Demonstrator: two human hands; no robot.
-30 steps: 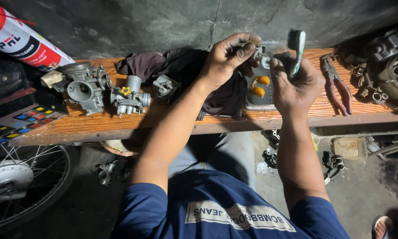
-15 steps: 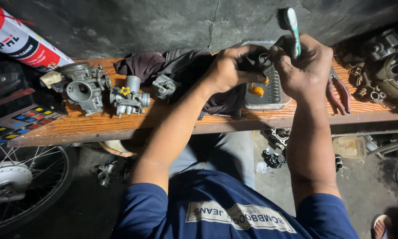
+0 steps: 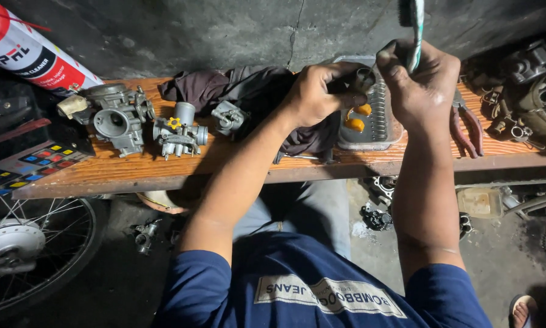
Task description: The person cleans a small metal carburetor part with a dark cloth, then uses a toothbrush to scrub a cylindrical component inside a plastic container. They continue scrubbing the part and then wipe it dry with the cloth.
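Overhead, both hands meet above the right half of a wooden bench (image 3: 133, 173). Left hand (image 3: 312, 94) closed around a small metal part (image 3: 364, 78), thumb and fingers pinching it just over a grey tray (image 3: 389, 130). Right hand (image 3: 422, 82) closed on a toothbrush (image 3: 415, 27), handle upright, bristle end at the top edge of view; the hand sits just beside the part, fingertips close to it. Whether the brush touches the part: cannot tell.

Tray holds two orange pieces (image 3: 357, 118) and a coil spring (image 3: 379, 109). Dark rag (image 3: 249, 91) lies under the left forearm, bunched toward the wall. Left of the rag, a small metal fitting (image 3: 227, 116), then two carburettors: a smaller one with a yellow knob (image 3: 177, 135) and a larger one (image 3: 114, 118), near each other. Red-and-white spray can (image 3: 27, 51) leans at far left. Red-handled pliers (image 3: 467, 127) lie right of the tray, beside the right wrist. More engine parts (image 3: 528, 91) piled at far right. Spoked wheel (image 3: 24, 255) on the floor, lower left. Loose parts on the floor under the bench.
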